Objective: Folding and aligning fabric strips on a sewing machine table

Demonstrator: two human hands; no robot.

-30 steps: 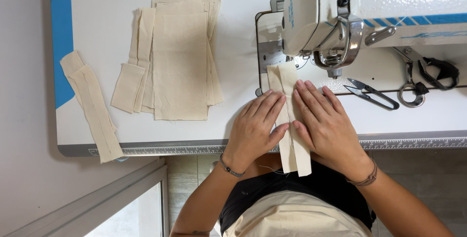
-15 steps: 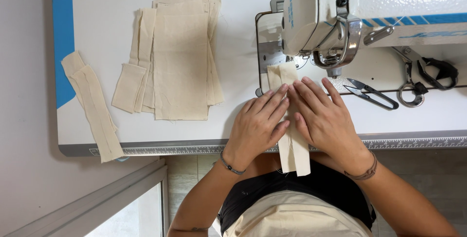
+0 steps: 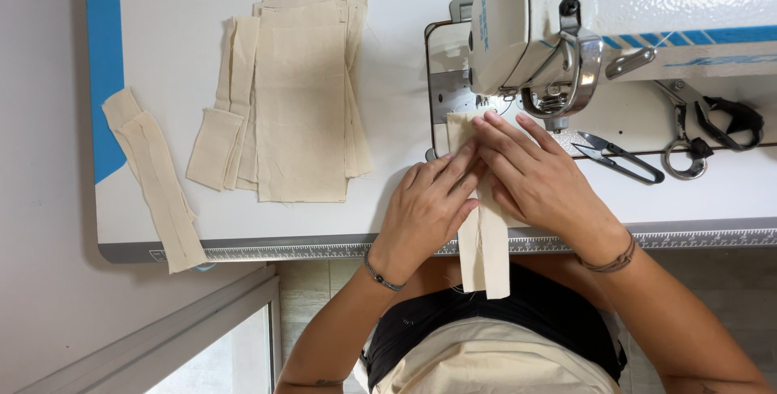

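**Cream fabric strip fed closer to the needle**

Cream fabric strip [image 3: 483,240], long, narrow and folded, lay at the centre of the frame, its upper end on the metal needle plate [image 3: 443,86] under the white sewing machine head [image 3: 615,22] and its lower end hanging over the front edge of the white counter [image 3: 405,119]. Compared with a second before, both hands had slid up the strip toward the presser foot [image 3: 554,107], and the fingers had drawn closer together. The left hand [image 3: 425,212] lay flat with fingers pressed on the strip's left edge; the right hand [image 3: 538,180] lay flat too, fingertips on the strip's upper end just beside the foot. Neither hand gripped anything; both pressed down open-palmed. The strip's top seemed lined up more nearly beneath the foot. At the upper left sat a stack of cream fabric rectangles [image 3: 299,103], a separate cream strip [image 3: 158,180] farther left, and black-handled thread snips [image 3: 619,157] to the right.
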